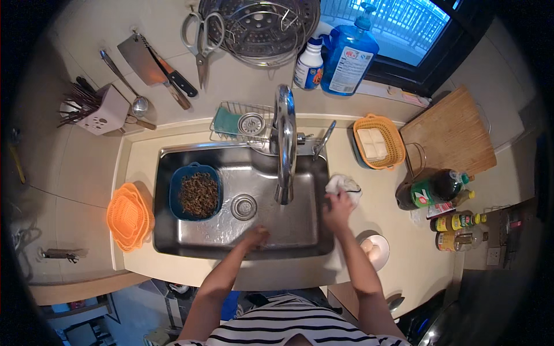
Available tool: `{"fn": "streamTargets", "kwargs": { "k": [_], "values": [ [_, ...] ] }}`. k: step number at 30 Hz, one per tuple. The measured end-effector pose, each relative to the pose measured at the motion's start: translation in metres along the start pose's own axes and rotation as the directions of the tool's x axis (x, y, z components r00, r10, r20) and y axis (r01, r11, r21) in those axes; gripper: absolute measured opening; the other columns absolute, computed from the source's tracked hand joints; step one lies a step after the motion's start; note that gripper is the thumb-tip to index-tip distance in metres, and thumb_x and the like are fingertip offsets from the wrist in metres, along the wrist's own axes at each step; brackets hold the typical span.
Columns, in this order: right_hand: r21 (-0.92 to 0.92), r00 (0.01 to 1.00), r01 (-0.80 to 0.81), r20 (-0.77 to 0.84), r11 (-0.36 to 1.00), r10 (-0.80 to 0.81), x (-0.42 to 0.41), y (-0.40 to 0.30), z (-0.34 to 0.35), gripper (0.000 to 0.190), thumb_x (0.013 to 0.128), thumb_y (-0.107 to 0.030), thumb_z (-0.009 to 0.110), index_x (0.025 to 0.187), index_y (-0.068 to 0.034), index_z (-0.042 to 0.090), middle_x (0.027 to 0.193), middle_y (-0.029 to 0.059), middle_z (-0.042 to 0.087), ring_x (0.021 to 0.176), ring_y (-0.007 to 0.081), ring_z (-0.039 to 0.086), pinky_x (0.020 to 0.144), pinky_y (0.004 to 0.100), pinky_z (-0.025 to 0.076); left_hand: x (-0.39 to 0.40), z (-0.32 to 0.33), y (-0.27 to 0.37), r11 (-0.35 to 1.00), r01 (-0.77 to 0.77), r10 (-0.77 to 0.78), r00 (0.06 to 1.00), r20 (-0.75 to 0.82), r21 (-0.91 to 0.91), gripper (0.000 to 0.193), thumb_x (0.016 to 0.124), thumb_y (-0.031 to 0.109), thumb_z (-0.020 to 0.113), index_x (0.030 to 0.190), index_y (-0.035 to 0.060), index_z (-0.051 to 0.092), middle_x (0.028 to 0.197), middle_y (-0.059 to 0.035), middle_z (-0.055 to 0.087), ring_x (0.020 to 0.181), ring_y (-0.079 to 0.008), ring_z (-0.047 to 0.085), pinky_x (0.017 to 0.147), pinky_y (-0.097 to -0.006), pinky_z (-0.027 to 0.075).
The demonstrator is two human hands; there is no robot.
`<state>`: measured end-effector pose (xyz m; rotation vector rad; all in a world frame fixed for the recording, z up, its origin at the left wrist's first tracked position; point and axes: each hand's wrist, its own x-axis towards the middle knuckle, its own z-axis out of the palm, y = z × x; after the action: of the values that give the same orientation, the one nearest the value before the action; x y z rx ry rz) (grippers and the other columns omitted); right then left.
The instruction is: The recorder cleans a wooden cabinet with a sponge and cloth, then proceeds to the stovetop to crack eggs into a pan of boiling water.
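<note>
My right hand (pixel 338 213) is on the counter just right of the sink, its fingers gripping the edge of a crumpled white cloth (pixel 351 187) with a dark line on it. Over the front of the stainless steel sink (pixel 298 220) is my left hand (pixel 256 238), with curled fingers partly hidden from view. Inside the sink, at the left, a blue basin (pixel 174 197) holds a heap of brown, dried-looking food (pixel 199 195). The wet sink floor has a round drain strainer (pixel 243 207). A chrome faucet (pixel 285 147) arches over the sink between my hands.
Orange plastic baskets (pixel 130 216) stand left of the sink. On the right counter are a bowl (pixel 382 259) with eggs, a yellow basket (pixel 396 151) holding white blocks, a cutting board (pixel 454 134) and several bottles (pixel 433 190). A wire rack (pixel 220 135) sits behind the sink.
</note>
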<state>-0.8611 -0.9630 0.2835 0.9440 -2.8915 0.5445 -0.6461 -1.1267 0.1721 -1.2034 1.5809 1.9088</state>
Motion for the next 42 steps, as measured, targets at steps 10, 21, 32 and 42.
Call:
{"fn": "streamTargets", "kwargs": {
  "k": [10, 21, 32, 42],
  "values": [
    [0.36, 0.865, 0.093, 0.433, 0.928, -0.255, -0.037, -0.028, 0.073, 0.023, 0.07, -0.019, 0.055, 0.091, -0.009, 0.055, 0.083, 0.0161, 0.053, 0.079, 0.0302, 0.051, 0.069, 0.0375, 0.041, -0.047, -0.037, 0.117, 0.599, -0.694, 0.793, 0.445, -0.416, 0.4, 0.04, 0.067, 0.022, 0.061, 0.101, 0.0068, 0.046, 0.088, -0.0158, 0.053, 0.078, -0.0231, 0.053, 0.069, -0.0321, 0.042],
    [0.723, 0.794, -0.205, 0.517, 0.659, -0.32, 0.0, -0.106, 0.091, 0.028, 0.076, -0.033, 0.051, 0.086, -0.006, 0.051, 0.071, 0.006, 0.051, 0.064, 0.0179, 0.051, 0.061, 0.0306, 0.041, -0.051, -0.13, 0.31, 0.584, -0.811, 0.674, 0.504, -0.54, -0.028, 0.022, 0.074, 0.021, 0.054, 0.082, 0.001, 0.055, 0.069, -0.0029, 0.051, 0.061, -0.0117, 0.047, 0.054, -0.0246, 0.038],
    [0.468, 0.606, -0.238, 0.756, 0.851, -0.246, -0.014, -0.096, 0.089, 0.032, 0.076, -0.035, 0.05, 0.088, -0.006, 0.053, 0.077, 0.0087, 0.055, 0.073, 0.0167, 0.052, 0.066, 0.0291, 0.041, 0.006, -0.151, 0.297, 0.577, -0.81, 0.807, 0.545, -0.227, 0.106, 0.024, 0.069, 0.01, 0.063, 0.089, 0.0024, 0.053, 0.055, 0.0039, 0.045, 0.05, -0.0044, 0.04, 0.047, -0.0192, 0.034],
    [0.639, 0.798, -0.256, 0.563, 0.725, -0.214, -0.022, -0.06, 0.146, 0.023, 0.075, -0.022, 0.052, 0.086, -0.002, 0.053, 0.078, 0.0098, 0.056, 0.073, 0.0184, 0.053, 0.065, 0.0292, 0.043, -0.059, -0.08, 0.269, 0.286, -0.74, 0.895, -0.02, -0.445, 0.609, 0.013, 0.073, 0.013, 0.055, 0.079, 0.0024, 0.053, 0.056, -0.0062, 0.047, 0.052, -0.0183, 0.045, 0.054, -0.0256, 0.039]
  ]
}}
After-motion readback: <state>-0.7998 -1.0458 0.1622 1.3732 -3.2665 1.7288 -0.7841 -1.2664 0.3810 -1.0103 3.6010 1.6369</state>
